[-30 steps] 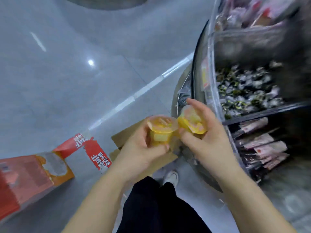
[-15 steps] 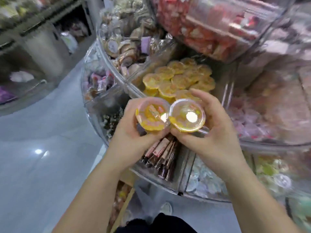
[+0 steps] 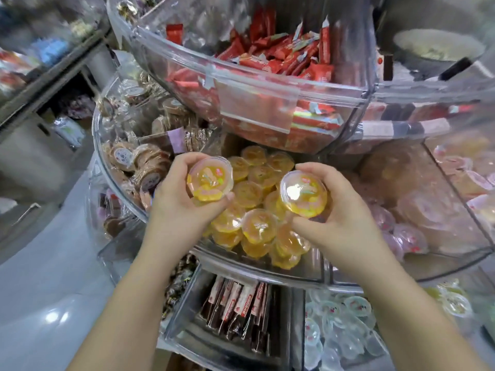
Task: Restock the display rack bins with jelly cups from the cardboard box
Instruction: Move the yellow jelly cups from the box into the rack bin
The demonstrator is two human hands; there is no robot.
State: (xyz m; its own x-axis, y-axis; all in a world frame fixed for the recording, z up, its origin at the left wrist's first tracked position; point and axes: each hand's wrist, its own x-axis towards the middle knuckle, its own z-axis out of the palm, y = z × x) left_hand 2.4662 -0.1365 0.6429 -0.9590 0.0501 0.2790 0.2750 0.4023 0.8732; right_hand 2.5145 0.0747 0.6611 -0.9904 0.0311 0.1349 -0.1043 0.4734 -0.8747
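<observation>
My left hand (image 3: 182, 207) grips a yellow jelly cup (image 3: 209, 179) with a clear film lid, above the left side of the middle-tier clear bin (image 3: 257, 266). My right hand (image 3: 340, 210) grips a second yellow jelly cup (image 3: 304, 194) above the right side of the same bin. Inside the bin lies a heap of several yellow jelly cups (image 3: 258, 226). Both held cups hang a little above the heap, lids facing up. The cardboard box is out of view.
The top-tier clear bin (image 3: 267, 81) with red wrapped sweets overhangs the jelly bin. Brown round snacks (image 3: 144, 162) fill the bin to the left, pink jelly cups (image 3: 409, 236) the bin to the right. Below sit stick packs (image 3: 238, 301) and clear jelly cups (image 3: 334, 330). Grey floor lies at the left.
My view swung up from the floor and box to the rack. Both hands, held together before, have moved apart and forward over the yellow jelly bin, each still holding its cup.
</observation>
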